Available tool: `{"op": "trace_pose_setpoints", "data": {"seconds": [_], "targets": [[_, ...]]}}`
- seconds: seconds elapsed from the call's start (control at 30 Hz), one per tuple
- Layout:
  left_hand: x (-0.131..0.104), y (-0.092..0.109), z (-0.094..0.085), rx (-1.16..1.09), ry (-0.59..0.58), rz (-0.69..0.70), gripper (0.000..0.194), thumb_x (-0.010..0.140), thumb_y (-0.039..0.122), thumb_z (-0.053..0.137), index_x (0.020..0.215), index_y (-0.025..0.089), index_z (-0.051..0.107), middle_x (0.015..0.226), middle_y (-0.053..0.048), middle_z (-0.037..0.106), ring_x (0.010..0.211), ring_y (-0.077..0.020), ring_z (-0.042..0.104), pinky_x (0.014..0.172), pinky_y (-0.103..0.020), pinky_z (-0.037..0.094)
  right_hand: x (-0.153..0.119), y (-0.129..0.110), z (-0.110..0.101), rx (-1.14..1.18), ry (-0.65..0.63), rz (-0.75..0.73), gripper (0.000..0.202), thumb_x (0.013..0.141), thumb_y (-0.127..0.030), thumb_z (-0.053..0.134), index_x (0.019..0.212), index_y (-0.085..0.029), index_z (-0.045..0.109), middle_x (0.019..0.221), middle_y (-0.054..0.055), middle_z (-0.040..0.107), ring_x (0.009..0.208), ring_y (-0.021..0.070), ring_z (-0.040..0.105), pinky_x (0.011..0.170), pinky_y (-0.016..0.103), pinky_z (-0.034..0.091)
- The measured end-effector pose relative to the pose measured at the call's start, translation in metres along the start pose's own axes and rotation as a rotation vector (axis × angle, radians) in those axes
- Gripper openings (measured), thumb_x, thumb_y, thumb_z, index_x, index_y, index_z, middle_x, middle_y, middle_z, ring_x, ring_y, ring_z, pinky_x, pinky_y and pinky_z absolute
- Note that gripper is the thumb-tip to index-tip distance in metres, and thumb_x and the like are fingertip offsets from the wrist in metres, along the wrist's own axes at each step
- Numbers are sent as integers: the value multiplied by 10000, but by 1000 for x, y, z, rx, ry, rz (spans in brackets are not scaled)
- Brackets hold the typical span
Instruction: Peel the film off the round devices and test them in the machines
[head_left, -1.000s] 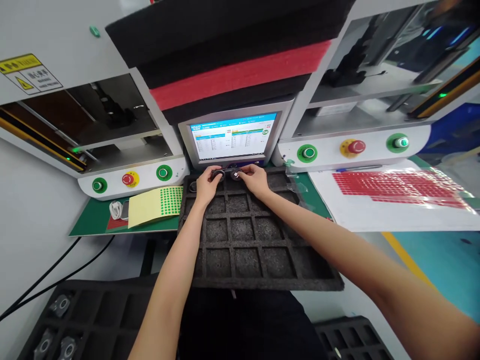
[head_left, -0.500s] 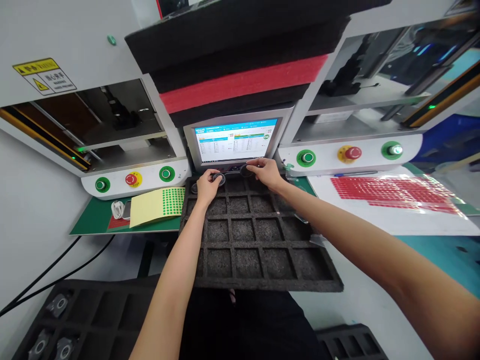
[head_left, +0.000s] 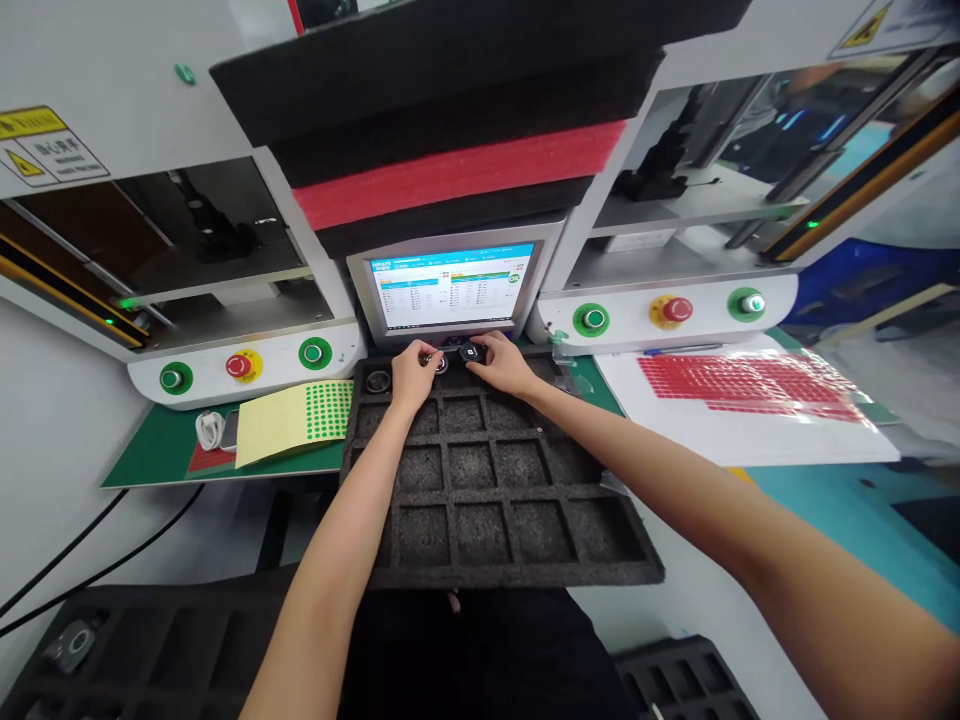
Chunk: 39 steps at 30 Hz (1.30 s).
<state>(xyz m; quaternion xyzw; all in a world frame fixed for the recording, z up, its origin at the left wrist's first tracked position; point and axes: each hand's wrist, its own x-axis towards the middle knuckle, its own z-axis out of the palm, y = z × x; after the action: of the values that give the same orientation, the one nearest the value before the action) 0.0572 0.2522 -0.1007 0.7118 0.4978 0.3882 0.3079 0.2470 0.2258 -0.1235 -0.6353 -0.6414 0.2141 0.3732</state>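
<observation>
My left hand point(head_left: 412, 376) is at the far row of a black foam tray point(head_left: 480, 577), its fingertips pinched on a small round dark part with a shiny rim point(head_left: 441, 367). Close beside it, my right hand point(head_left: 504, 364) grips a round black watch-like disc point(head_left: 472, 352) between thumb and fingers. A small white mark shows on the disc's dark face. Another round black part point(head_left: 379, 381) sits in the tray's far left compartment. The nearer compartments hold nothing visible.
Behind the tray stands a monitor point(head_left: 450, 290) between two press machines with green buttons point(head_left: 315, 353) and red buttons point(head_left: 678, 310). Yellow sheet with green dots point(head_left: 292, 425) lies left, red label sheets point(head_left: 750, 385) right. A second foam tray point(head_left: 187, 640) is lower left.
My right hand has moved in toward my left, and the disc's face with its white mark now shows. My left hand stays at the far row. The whole view has shifted slightly.
</observation>
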Motion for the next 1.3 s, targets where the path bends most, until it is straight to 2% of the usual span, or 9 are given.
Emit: {"op": "trace_pose_setpoints", "data": {"seconds": [0.2, 0.33, 0.43, 0.53, 0.63, 0.87, 1.07, 1.17, 1.3], "targets": [[-4, 6, 5, 111, -39, 85, 45, 848, 155, 689, 828, 178, 656, 868, -32, 690, 924, -214, 644, 920, -395, 493, -1, 7, 4, -71, 2, -27, 301, 955, -368, 637, 1160, -149, 627, 1150, 81, 645, 1010, 205, 644, 888, 416, 559], [-7, 8, 4, 147, -46, 120, 238, 699, 144, 803, 880, 201, 661, 1003, -83, 691, 1057, -292, 612, 993, -421, 464, -3, 8, 7, -93, 42, -45, 289, 952, -363, 641, 1141, -144, 631, 1143, 80, 646, 1012, 205, 645, 885, 413, 560], [-9, 8, 1, 159, -48, 122, 395, 600, 94, 836, 940, 183, 654, 1050, -101, 670, 1063, -306, 610, 991, -430, 473, -5, 8, 9, -104, 82, -60, 284, 950, -370, 643, 1119, -142, 635, 1128, 78, 647, 1004, 204, 642, 882, 409, 557], [-10, 6, -2, 162, -47, 105, 347, 652, 74, 796, 946, 175, 641, 1029, -98, 688, 1036, -293, 635, 963, -427, 495, -7, 7, 10, -115, 128, -61, 288, 948, -380, 641, 1112, -144, 633, 1133, 78, 641, 1015, 207, 635, 894, 415, 547], [-10, 4, -3, 163, -39, 87, 344, 718, 86, 769, 1013, 182, 619, 1102, -96, 709, 1071, -271, 647, 978, -409, 498, -8, 7, 11, -122, 163, -53, 296, 944, -386, 643, 1115, -144, 631, 1141, 79, 637, 1027, 212, 629, 908, 426, 538], [-10, 6, -1, 218, -19, 68, 351, 739, 91, 768, 1032, 201, 609, 1139, -85, 716, 1103, -262, 650, 984, -391, 501, -10, 4, 15, -130, 196, -70, 300, 946, -394, 639, 1113, -145, 630, 1128, 77, 638, 1001, 206, 631, 893, 418, 542], [-12, 7, 0, 264, -19, 70, 307, 786, 109, 743, 1052, 199, 619, 1117, -88, 727, 1095, -272, 654, 971, -403, 508, -13, -1, 15, -163, 187, -53, 300, 938, -388, 648, 1113, -144, 626, 1140, 79, 633, 996, 204, 628, 878, 407, 546], [-12, 7, 0, 272, -12, 79, 327, 791, 101, 732, 1088, 177, 616, 1149, -112, 722, 1116, -278, 652, 988, -405, 507, -13, -5, 15, -189, 175, -29, 309, 925, -397, 664, 1097, -143, 629, 1139, 80, 633, 1001, 207, 627, 876, 406, 545], [-12, 5, 1, 275, 2, 100, 355, 773, 86, 725, 1089, 198, 611, 1152, -91, 723, 1111, -267, 661, 999, -403, 512, -13, -9, 13, -227, 165, -2, 304, 919, -399, 670, 1072, -140, 629, 1106, 73, 638, 976, 200, 629, 861, 397, 546]]}}
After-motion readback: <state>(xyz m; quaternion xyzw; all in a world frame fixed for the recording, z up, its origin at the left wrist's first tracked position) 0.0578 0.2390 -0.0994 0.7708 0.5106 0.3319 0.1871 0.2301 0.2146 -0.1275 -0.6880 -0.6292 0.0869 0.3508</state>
